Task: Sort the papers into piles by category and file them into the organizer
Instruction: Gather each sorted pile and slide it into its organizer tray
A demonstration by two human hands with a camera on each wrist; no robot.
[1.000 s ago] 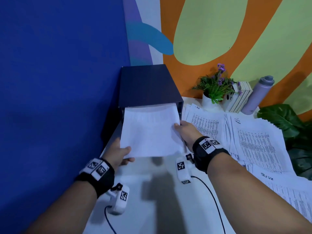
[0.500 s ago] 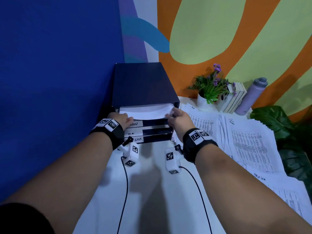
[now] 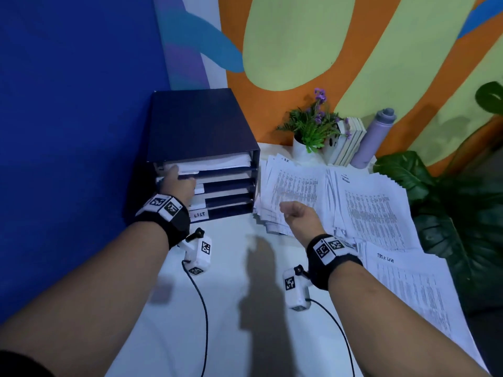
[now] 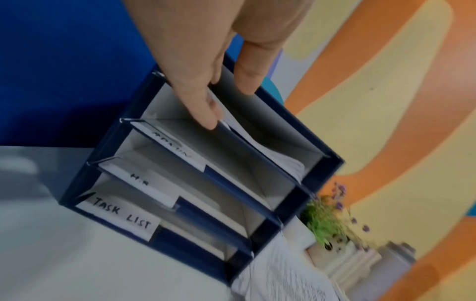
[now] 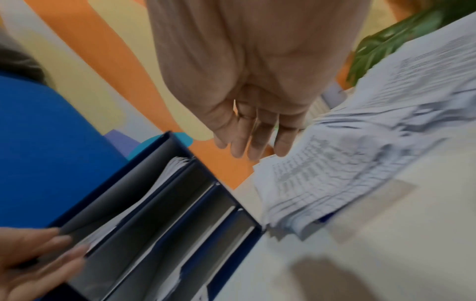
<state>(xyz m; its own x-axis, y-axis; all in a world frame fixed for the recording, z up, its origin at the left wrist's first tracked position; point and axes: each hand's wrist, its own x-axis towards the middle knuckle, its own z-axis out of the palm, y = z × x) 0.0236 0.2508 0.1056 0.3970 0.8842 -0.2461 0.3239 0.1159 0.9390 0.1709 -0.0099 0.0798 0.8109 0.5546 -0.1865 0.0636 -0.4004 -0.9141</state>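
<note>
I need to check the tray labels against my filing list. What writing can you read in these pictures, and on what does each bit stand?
"TASK LIST": label on the organizer's bottom tray.
"H.R": label on the tray above it, partly blurred.
Label one tray higher: blurred, unreadable.
"H.R": handwritten atop the paper pile beside the organizer.
Handwritten headings on the other two piles: unclear.
Printed table text on the sheets: too small.

The head camera looks down across the white table (image 3: 231,336); both wrist cameras sit close (tilted), sharing the dark-blue tiered paper organizer (image 4: 296,205) centre-frame.
</note>
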